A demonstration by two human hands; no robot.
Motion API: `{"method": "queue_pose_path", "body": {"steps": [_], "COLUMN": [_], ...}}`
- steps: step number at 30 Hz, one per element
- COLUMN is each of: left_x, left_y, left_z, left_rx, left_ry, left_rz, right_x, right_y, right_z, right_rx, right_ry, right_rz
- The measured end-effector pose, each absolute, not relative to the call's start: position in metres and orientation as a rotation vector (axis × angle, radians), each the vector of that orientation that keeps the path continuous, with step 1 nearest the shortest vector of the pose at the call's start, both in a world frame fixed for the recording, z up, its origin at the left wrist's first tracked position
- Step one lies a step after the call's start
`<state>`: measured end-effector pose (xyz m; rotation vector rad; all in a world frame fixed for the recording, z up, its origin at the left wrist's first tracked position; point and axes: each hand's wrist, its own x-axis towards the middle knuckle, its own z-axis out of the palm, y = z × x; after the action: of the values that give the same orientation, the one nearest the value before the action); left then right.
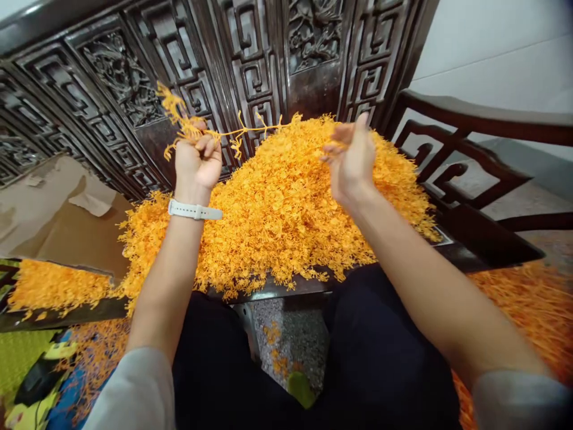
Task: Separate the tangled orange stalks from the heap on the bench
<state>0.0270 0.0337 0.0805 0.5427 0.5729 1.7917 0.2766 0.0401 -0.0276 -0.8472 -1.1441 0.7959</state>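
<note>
My left hand [199, 155], with a pale watch band at the wrist, is closed around a branched orange-yellow plastic stem [244, 129]. A bunch of small prongs [172, 107] on it sticks out to the left of my fist, and its thin twig stretches right toward the top of the heap. My right hand [351, 158] hovers over the right part of the heap, thumb up and fingers apart, slightly blurred; nothing shows in it. Below both hands spreads a large heap of small orange-yellow plastic pieces [286, 209].
The heap lies on a dark carved wooden bench [313, 89] with an armrest [474, 128] at right. An opened cardboard box [67, 209] stands at left. More orange pieces [528, 304] lie low at right, and others at lower left [96, 352]. My knees are against the bench's front.
</note>
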Motion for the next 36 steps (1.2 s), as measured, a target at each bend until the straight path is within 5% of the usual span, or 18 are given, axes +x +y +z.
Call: {"method": "queue_pose_path", "body": {"steps": [4,8,26,36], "left_x": [0.079,0.125,0.119,0.036], "left_y": [0.019,-0.011,-0.022,0.01], "left_z": [0.055,0.026,0.028,0.106], "left_rx": [0.536,0.774,0.765,0.779], "left_ry": [0.545,0.63,0.702,0.779], "left_rz": [1.785,1.588,1.497,1.35], "right_x": [0.229,0.215,0.257,0.262], "right_y": [0.007,0.001,0.03,0.043], "right_z": [-0.017,-0.011,-0.011,-0.021], "right_rx": [-0.658,-0.559,-0.823,-0.796], "right_ry": [-0.72,-0.446,-0.739,-0.721], "right_rz": [1.34,1.5,1.039,1.027]}}
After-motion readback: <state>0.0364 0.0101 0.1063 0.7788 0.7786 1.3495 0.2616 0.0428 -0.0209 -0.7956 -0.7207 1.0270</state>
